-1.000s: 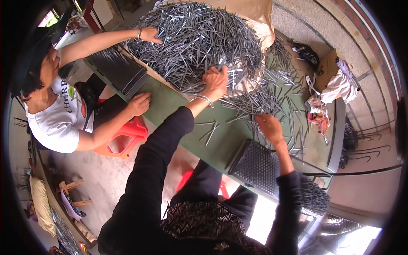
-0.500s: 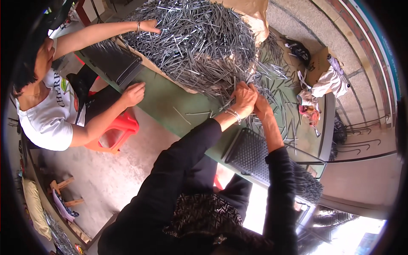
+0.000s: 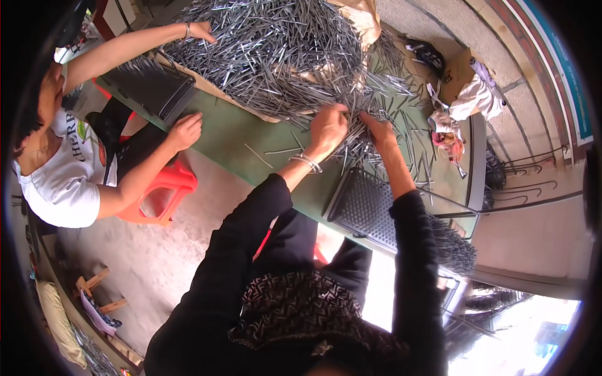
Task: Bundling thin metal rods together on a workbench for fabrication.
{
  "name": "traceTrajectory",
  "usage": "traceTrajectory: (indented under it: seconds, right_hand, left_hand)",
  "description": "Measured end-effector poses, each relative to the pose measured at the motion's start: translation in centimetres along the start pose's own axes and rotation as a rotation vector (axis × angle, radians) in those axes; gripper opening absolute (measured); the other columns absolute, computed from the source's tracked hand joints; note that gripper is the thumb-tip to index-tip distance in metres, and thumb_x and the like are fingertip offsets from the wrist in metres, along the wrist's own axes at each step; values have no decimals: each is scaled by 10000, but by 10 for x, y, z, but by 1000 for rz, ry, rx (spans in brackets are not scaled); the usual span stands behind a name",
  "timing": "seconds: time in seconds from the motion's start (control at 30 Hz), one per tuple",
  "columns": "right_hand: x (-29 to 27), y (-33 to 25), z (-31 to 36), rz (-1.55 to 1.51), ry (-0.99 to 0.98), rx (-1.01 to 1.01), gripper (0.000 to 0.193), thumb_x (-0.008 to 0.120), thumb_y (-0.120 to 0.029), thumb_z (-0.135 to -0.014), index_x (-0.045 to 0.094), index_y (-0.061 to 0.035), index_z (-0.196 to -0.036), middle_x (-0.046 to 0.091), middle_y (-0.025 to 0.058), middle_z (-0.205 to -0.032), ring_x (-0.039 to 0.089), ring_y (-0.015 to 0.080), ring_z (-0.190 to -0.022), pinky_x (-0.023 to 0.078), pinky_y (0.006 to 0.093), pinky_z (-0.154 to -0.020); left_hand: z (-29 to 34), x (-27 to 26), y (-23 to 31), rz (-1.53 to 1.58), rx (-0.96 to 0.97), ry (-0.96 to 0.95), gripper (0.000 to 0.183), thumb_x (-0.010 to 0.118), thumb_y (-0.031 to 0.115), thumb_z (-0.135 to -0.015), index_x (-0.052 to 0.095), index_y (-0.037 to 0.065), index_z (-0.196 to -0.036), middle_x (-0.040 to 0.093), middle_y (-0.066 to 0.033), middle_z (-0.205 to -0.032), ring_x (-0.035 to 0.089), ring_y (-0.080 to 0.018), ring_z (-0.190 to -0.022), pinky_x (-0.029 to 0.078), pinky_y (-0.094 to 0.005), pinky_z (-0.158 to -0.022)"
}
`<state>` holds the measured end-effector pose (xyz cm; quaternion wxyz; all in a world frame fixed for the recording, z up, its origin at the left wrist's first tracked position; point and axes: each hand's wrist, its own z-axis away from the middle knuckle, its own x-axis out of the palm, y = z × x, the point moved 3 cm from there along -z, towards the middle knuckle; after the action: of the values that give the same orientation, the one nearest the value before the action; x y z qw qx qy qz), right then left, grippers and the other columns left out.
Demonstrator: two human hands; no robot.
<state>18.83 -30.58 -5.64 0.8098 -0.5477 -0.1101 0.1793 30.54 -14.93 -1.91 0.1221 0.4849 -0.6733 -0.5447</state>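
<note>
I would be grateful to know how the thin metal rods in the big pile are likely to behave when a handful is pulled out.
The metal rods look straight and stiff, so they probably won't bend. Lying crisscrossed, neighbours would likely drag along. Loose ones on the green table may roll. Both the left hand and right hand reach into the pile's edge.

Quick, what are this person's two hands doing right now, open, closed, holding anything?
Left hand: curled closed on a bunch of metal rods at the pile's edge.
Right hand: down among the rods, touching them; a grip cannot be told.

red plastic stool (image 3: 164,188) on floor | white cloth bundle (image 3: 471,100) at table end | wood scraps (image 3: 94,291)
</note>
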Motion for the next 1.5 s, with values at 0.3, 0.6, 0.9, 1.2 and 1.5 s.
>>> traceTrajectory:
  seconds: [0.3, 0.6, 0.9, 1.2, 1.5]
  right_hand:
    - [6, 11, -13, 435, 42, -263, 325, 745, -118, -760, 663, 122, -963, 695, 140, -887, 653, 202, -722, 519, 333, -653]
    - [24, -14, 21, 465, -121, -315, 221, 661, -162, -824, 700, 37, -912, 641, 29, -733, 530, 109, -609, 390, 298, -538]
    - [23, -9, 6, 294, -196, -268, 275, 607, -195, -902, 692, 63, -949, 695, 76, -858, 613, 130, -745, 480, 270, -669]
    - [62, -20, 61, 588, -37, -487, 307, 600, -293, -873, 681, 4, -883, 646, 224, -740, 645, 343, -682, 466, 413, -646]
    - [57, -39, 84, 761, 144, -881, 172, 545, -140, -904, 605, -9, -999, 621, 239, -962, 601, 433, -856, 479, 495, -728]
  left_hand:
    - [-32, 18, -33, -351, -239, -238, 519, 583, 474, -868, 660, -21, -735, 659, -242, -748, 651, -420, -730, 508, -483, -653]
    - [-56, 22, -8, -128, -458, -518, 865, 464, 778, -787, 676, -2, -1095, 663, -255, -1084, 623, -374, -1086, 477, -388, -911]
    - [-23, 27, -9, 798, -457, -541, 477, 699, 421, -864, 656, -12, -1061, 655, -39, -973, 595, -131, -862, 469, -286, -745]
    - [-31, 48, -56, 906, -825, -103, 255, 795, 213, -795, 679, 13, -903, 645, -24, -802, 593, -129, -665, 457, -286, -559]
    - [-44, 36, -2, 1189, -757, -319, 349, 788, 194, -768, 701, 3, -1047, 686, -86, -1095, 604, -163, -1030, 427, -296, -939]
